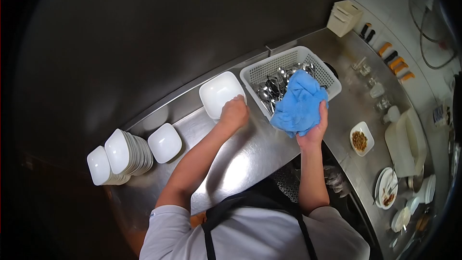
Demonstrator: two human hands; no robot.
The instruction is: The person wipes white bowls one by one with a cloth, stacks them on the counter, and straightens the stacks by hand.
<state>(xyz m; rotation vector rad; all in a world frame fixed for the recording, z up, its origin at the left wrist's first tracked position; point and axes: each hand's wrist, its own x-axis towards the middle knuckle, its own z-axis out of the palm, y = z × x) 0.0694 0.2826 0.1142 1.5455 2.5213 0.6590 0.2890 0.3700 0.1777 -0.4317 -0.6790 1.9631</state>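
Observation:
My left hand [235, 114] is closed on the near right rim of a white square bowl [219, 91], which appears to sit on the steel counter. A crumpled blue cloth [302, 102] lies over my right hand [314, 132], whose palm faces up with the thumb along the cloth's right side. Behind the cloth stands a white perforated basket [255, 78] with spoons and other metal cutlery [272, 86] in it. Part of that cutlery is hidden by the cloth.
Left along the counter [231, 163] are a white bowl [165, 143] and stacks of white bowls [127, 153]. To the right stand a bowl of food scraps [359, 139], soiled plates [386, 188], glasses [365, 69] and a cream tub [409, 139]. Orange-and-black handles [397, 63] line the wall.

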